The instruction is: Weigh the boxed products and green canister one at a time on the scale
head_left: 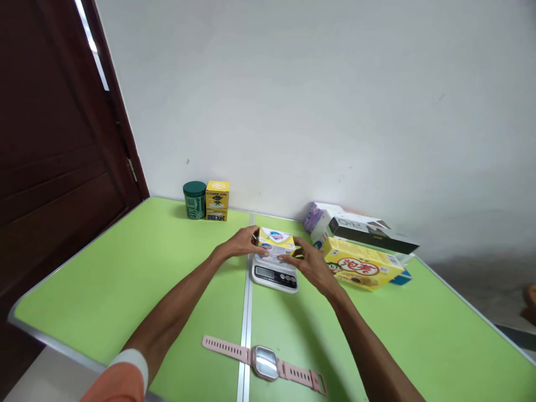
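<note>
A yellow and white soap box (276,239) is on or just over the white kitchen scale (274,286); whether it rests on the platform I cannot tell. My left hand (243,243) grips the box's left end, thumb on the front face. At the opposite end my right hand (309,261) grips it too, its thumb along the lower front. The scale's dark display and round buttons face me, and no digits can be read. Nearer to me, a smartwatch (265,363) with a pink strap lies stretched out across the table seam.
On the green table (176,268), a green lidded canister (195,200) and a yellow box (217,201) stand by the wall at the back left. Several boxes are grouped at the right, with a large yellow carton (362,265) in front. A dark door (54,128) is at far left.
</note>
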Action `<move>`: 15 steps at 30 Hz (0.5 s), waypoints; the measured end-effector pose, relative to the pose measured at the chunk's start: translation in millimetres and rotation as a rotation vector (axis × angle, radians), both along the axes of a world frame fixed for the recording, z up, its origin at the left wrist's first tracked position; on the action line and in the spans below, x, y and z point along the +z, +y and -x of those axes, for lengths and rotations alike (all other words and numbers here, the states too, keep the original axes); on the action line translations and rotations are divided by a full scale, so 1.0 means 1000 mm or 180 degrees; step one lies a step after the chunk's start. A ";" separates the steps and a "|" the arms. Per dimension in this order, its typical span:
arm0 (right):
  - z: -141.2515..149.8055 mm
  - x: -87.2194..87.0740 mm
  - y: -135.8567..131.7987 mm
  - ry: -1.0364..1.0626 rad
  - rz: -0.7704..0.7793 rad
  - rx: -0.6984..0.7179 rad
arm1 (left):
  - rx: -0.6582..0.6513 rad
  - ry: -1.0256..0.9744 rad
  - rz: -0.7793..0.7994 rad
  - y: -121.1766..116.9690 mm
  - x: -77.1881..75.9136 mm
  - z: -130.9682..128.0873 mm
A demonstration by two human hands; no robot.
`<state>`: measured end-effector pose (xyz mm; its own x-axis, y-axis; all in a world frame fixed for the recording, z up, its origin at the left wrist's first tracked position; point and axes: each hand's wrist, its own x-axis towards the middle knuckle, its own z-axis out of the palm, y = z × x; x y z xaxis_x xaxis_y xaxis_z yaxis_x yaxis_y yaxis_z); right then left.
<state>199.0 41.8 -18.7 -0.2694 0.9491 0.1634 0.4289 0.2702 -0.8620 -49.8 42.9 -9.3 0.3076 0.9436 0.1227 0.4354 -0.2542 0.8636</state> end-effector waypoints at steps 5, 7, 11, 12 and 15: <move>0.054 0.016 -0.007 0.0116 -0.0302 0.0236 | 0.0095 -0.0377 0.0014 -0.013 0.002 0.057; 0.090 0.010 -0.006 0.0206 -0.0262 0.0386 | 0.0239 -0.0547 0.0085 -0.022 -0.002 0.092; 0.173 -0.020 0.000 0.0381 -0.0075 0.0610 | 0.0584 -0.0804 0.0345 -0.039 -0.017 0.161; 0.193 -0.029 0.003 0.0416 -0.0053 0.0649 | 0.0666 -0.0864 0.0430 -0.043 -0.021 0.176; 0.246 -0.052 0.012 0.0469 -0.0106 0.0667 | 0.0939 -0.1061 0.0593 -0.047 -0.032 0.214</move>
